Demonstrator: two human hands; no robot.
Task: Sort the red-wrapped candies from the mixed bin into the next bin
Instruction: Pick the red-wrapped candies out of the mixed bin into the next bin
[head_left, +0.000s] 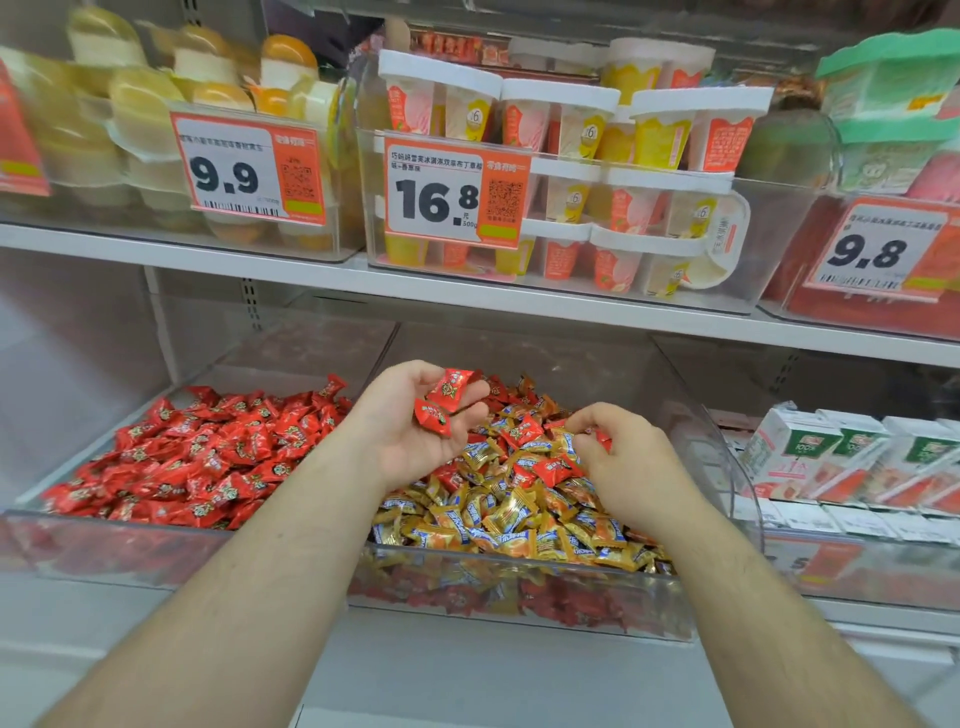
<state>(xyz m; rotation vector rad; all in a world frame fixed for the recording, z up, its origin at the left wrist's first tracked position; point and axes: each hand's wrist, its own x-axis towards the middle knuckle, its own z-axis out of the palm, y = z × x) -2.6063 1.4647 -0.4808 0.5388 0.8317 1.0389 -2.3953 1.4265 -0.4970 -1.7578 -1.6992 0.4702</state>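
Observation:
My left hand (410, 431) is cupped palm up over the left edge of the mixed bin (519, 577) and holds two red-wrapped candies (441, 405) in its curled fingers. Deep in the pile of gold-and-blue candies (498, 514), my right hand (623, 457) pinches a red-wrapped candy (602, 439) between thumb and fingers. More red candies (550, 470) lie scattered among the gold ones. The bin to the left (104, 540) is filled with red-wrapped candies (208, 457) only.
Both clear plastic bins sit on a white shelf. White and green cartons (831, 457) stand to the right. The shelf above (467, 291) hangs low over the bins and carries dessert cups in clear boxes with orange price tags (447, 192).

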